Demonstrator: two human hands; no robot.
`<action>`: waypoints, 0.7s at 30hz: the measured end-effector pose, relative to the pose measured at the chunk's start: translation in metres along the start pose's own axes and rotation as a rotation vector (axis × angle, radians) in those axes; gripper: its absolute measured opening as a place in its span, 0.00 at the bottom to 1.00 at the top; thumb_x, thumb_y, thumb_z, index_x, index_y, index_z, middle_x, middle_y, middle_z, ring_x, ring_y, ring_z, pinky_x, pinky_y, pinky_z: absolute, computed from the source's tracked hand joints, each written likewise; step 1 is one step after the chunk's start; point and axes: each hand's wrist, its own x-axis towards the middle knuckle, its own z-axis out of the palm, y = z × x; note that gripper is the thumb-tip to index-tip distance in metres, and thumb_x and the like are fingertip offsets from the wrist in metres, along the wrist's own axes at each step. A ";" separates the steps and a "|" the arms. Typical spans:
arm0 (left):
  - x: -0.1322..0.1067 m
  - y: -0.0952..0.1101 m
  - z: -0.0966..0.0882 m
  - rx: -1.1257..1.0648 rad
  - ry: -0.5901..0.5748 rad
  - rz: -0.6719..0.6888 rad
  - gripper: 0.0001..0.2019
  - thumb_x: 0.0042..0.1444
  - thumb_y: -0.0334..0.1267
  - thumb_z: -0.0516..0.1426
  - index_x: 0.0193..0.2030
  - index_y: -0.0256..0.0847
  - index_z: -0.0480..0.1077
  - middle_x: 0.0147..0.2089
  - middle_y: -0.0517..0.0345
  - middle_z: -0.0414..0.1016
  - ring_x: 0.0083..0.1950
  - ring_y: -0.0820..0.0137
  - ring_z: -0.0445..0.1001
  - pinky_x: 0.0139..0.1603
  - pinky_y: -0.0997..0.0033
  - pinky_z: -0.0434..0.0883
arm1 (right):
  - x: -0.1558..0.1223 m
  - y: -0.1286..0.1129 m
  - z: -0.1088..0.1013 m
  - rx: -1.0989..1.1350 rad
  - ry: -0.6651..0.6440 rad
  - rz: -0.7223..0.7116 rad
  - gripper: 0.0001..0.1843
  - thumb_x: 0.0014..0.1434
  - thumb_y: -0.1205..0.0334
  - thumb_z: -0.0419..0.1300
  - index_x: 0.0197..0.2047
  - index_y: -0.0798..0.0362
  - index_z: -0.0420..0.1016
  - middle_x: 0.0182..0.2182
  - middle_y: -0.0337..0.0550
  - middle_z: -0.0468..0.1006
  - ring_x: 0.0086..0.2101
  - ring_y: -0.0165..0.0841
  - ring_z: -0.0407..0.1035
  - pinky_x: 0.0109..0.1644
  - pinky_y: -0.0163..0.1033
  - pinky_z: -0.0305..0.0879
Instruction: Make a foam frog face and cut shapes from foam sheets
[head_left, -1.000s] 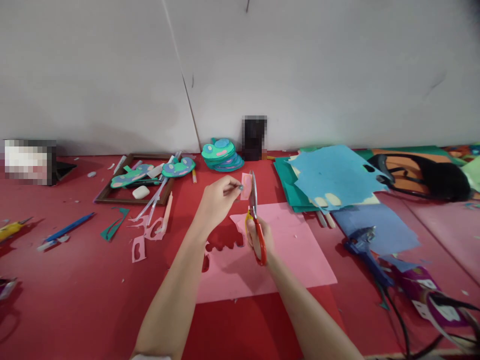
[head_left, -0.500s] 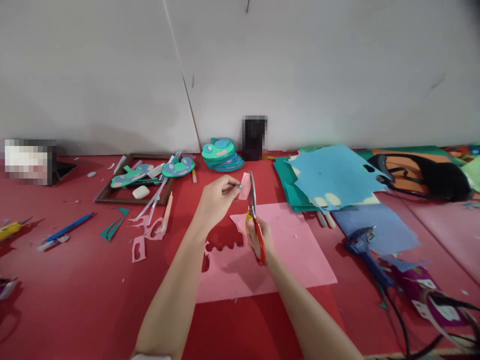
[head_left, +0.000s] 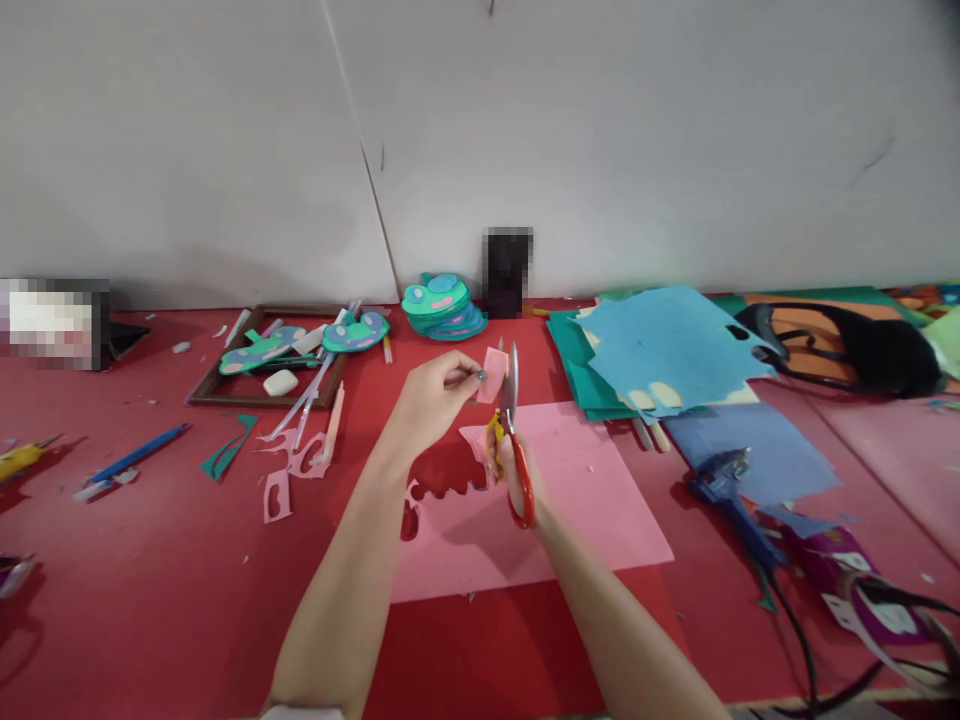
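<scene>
Between thumb and fingers, my left hand [head_left: 435, 400] pinches a small pink piece of foam or felt sheet [head_left: 493, 374], raised above the table. My right hand [head_left: 517, 470] is wrapped round scissors [head_left: 523, 490] with red and yellow handles. Their blades point away from me and stand apart, right beside the small piece. Beneath both hands lies a larger pink sheet [head_left: 600, 500]; its left upper edge is notched by cut-outs. Pink offcuts [head_left: 278, 495] with holes lie to the left.
A stack of teal shapes [head_left: 444, 308] stands by the wall. At the left is a brown frame [head_left: 259, 400] with glue sticks and more shapes. Blue and green sheets [head_left: 675, 345], a black strapped item [head_left: 892, 350] and a blue glue gun [head_left: 739, 510] with its cord lie at the right.
The scissor blades have spread apart and shifted slightly to the right of the small pink piece. That piece has turned a little in my left fingers and shows more of its face.
</scene>
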 end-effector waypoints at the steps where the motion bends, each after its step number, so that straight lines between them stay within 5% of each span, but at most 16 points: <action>1: 0.000 0.001 0.000 0.014 -0.004 0.002 0.04 0.54 0.36 0.53 0.32 0.40 0.68 0.32 0.59 0.75 0.36 0.70 0.75 0.40 0.71 0.70 | 0.000 0.000 0.000 0.006 0.002 0.003 0.25 0.54 0.33 0.48 0.29 0.50 0.59 0.17 0.31 0.56 0.17 0.25 0.50 0.19 0.33 0.48; 21: -0.003 0.005 0.001 0.109 -0.042 0.020 0.04 0.53 0.34 0.54 0.32 0.41 0.69 0.34 0.59 0.76 0.39 0.69 0.76 0.41 0.71 0.71 | 0.000 -0.008 0.000 -0.021 0.018 -0.008 0.25 0.55 0.35 0.48 0.27 0.50 0.57 0.16 0.31 0.56 0.16 0.25 0.52 0.19 0.33 0.48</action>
